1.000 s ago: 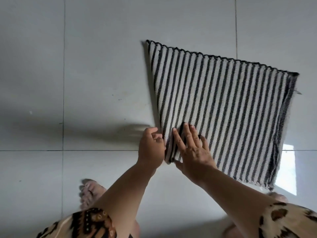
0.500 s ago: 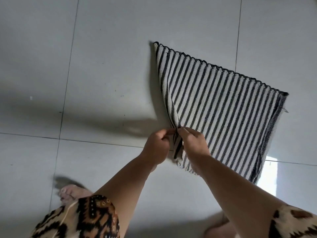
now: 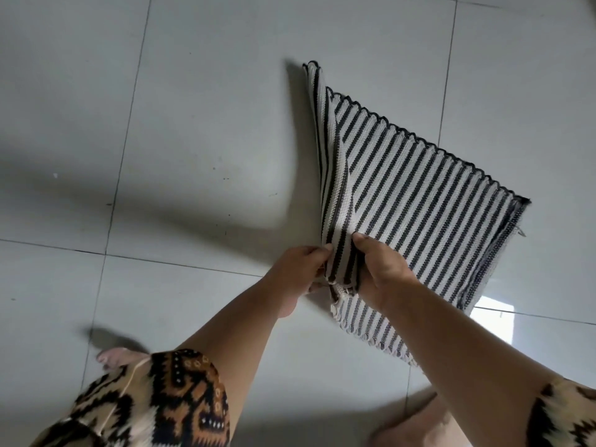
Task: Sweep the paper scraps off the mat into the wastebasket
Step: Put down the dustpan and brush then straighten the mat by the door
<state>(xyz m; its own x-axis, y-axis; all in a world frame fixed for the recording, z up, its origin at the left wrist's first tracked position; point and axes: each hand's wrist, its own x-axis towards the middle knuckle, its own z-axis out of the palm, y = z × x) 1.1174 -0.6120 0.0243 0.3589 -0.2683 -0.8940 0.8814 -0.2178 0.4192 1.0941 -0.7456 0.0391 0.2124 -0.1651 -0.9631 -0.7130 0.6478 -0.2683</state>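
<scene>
A black-and-white striped woven mat (image 3: 425,208) lies on the grey tiled floor, right of centre. Its left edge is lifted and folded over toward the right. My left hand (image 3: 300,269) pinches that raised edge at the near left corner. My right hand (image 3: 380,272) grips the same corner from the other side, with the thumb on top of the stripes. No paper scraps and no wastebasket show in the head view.
Grey floor tiles (image 3: 161,124) with dark grout lines fill the view. My bare left foot (image 3: 116,356) is at the lower left and my right foot (image 3: 416,421) at the bottom right. A bright light patch (image 3: 493,321) lies beside the mat's near right corner.
Both hands went from resting at the mat's near left corner to pinching it. The mat's left edge has risen off the floor and folded inward.
</scene>
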